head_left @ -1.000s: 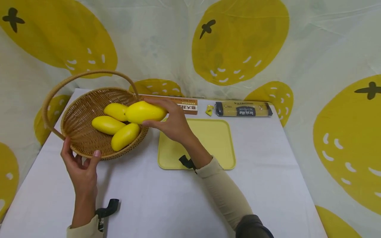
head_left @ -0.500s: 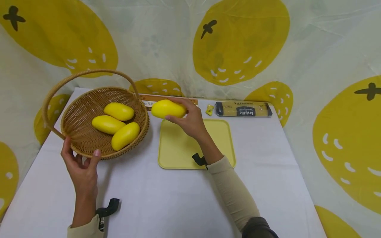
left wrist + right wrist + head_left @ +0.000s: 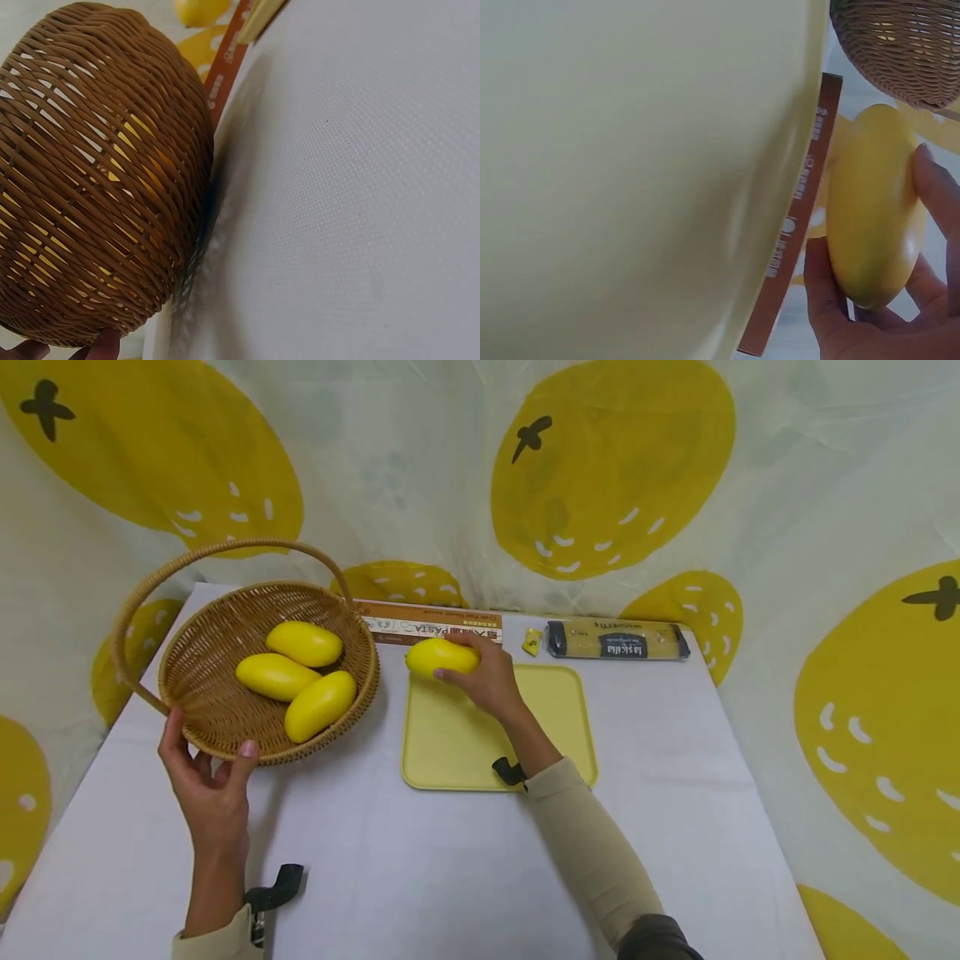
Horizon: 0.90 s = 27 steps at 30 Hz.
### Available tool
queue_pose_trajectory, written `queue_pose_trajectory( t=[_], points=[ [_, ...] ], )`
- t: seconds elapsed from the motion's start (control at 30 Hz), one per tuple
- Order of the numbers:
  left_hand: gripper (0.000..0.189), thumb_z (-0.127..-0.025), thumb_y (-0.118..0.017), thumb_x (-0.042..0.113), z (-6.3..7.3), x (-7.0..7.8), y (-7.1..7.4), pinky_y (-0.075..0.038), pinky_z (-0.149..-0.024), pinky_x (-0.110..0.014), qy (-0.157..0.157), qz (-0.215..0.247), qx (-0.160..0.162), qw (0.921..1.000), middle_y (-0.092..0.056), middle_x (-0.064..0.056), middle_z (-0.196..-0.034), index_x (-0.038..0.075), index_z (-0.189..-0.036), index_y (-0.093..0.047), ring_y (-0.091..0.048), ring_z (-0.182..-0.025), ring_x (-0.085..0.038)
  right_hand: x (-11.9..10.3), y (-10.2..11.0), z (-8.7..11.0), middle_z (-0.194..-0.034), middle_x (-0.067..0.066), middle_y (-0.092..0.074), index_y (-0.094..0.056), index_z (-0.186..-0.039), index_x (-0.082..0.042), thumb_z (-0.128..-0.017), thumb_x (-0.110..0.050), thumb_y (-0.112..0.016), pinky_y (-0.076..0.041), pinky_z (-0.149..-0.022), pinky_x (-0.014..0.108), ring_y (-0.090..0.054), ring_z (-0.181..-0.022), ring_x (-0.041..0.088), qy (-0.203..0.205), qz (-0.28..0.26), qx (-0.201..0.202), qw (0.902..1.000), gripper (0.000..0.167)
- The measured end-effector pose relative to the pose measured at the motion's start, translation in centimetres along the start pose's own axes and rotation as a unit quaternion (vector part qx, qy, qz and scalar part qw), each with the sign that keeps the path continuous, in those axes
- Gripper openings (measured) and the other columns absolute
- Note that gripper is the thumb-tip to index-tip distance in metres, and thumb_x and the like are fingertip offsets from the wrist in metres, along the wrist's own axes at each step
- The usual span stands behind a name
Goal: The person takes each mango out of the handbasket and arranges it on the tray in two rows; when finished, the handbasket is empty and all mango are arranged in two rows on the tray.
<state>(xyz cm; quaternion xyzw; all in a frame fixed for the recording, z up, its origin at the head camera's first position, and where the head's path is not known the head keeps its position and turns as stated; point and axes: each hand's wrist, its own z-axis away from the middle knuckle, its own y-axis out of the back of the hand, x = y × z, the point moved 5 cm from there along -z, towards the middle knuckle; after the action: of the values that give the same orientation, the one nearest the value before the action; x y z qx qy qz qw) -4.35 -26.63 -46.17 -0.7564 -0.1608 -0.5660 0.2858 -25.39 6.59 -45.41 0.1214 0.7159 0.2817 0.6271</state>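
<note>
In the head view my right hand grips a yellow mango over the far left corner of a pale yellow tray. Seen from the right wrist, thumb and fingers wrap the lower part of the mango, close over the tray edge. My left hand holds the near rim of a wicker basket, which tilts toward me. Three more mangoes lie inside it. The left wrist view shows the basket's woven outside, with fingertips at its lower edge.
Along the back edge of the white table lie an orange and white pasta box, a small yellow packet and a spaghetti pack. A fruit-print cloth hangs behind. The basket's arched handle rises at left.
My right hand has carried the mango out of the basket, rightward to the tray, then slightly lower. My left hand keeps its hold on the basket rim.
</note>
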Motion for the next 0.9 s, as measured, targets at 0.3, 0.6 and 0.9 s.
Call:
queue_pose_trajectory(
  t=[0.3, 0.6, 0.9],
  points=[
    [0.090, -0.090, -0.069, -0.016, 0.1, 0.0, 0.0, -0.048, -0.114, -0.022, -0.002, -0.001, -0.004, 1.0000, -0.023, -0.007, -0.173, 0.017, -0.164, -0.031, -0.033, -0.152, -0.034, 1.6, -1.1, 0.0, -0.142, 0.001, -0.070, -0.071, -0.138, -0.019, -0.085, -0.030, -0.091, -0.048, -0.113, 0.042, -0.061, -0.134, 0.024, -0.027, 0.026, -0.030, 0.9989, 0.058],
    [0.090, -0.090, -0.069, -0.016, 0.0, 0.1, 0.2, -0.048, -0.114, -0.023, -0.003, 0.001, -0.003, 1.0000, -0.023, -0.007, -0.173, 0.017, -0.164, -0.031, -0.032, -0.153, -0.035, 1.5, -1.4, 0.0, -0.145, 0.002, -0.068, -0.070, -0.139, -0.018, -0.087, -0.028, -0.090, -0.045, -0.119, 0.043, -0.058, -0.140, 0.026, -0.029, 0.030, -0.052, 0.9978, 0.057],
    [0.090, -0.091, -0.070, -0.014, 0.1, -0.1, 0.1, -0.047, -0.114, -0.023, 0.004, -0.008, -0.009, 0.9999, -0.021, -0.005, -0.174, 0.019, -0.165, -0.029, -0.031, -0.154, -0.034, 2.0, -0.8, 0.1, -0.146, 0.002, -0.068, -0.067, -0.144, -0.018, -0.090, -0.032, -0.087, -0.043, -0.122, 0.042, -0.057, -0.142, 0.025, -0.038, 0.047, -0.049, 0.9970, 0.059]
  ],
)
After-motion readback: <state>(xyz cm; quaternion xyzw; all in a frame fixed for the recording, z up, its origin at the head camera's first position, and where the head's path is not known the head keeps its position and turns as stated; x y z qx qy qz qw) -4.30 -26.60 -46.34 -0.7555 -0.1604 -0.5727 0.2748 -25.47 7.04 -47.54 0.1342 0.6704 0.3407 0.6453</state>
